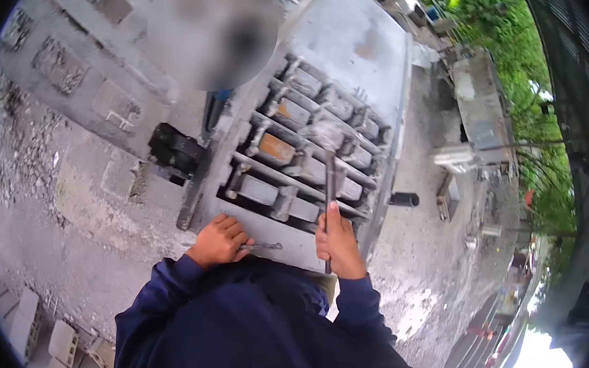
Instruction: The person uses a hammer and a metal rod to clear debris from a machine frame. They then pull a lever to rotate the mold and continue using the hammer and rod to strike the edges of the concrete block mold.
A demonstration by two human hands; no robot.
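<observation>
My right hand [340, 241] is wrapped round the dark handle of a hammer-like tool [330, 177], whose pale, blurred head lies over the middle of a metal block mould [300, 195]. Several rectangular cores stand in rows in the mould, one with an orange-brown top [277, 147]. At the mould's near edge, on the left, my left hand [221, 241] is closed round a thin metal rod [264, 245], which sticks out to the right.
A flat grey metal plate [355, 37] extends beyond the mould. Left of it are a black part [176, 149] and rough ground with gravel. Hollow blocks [63, 341] lie at the lower left. A dark pipe end [404, 199] juts out at the right.
</observation>
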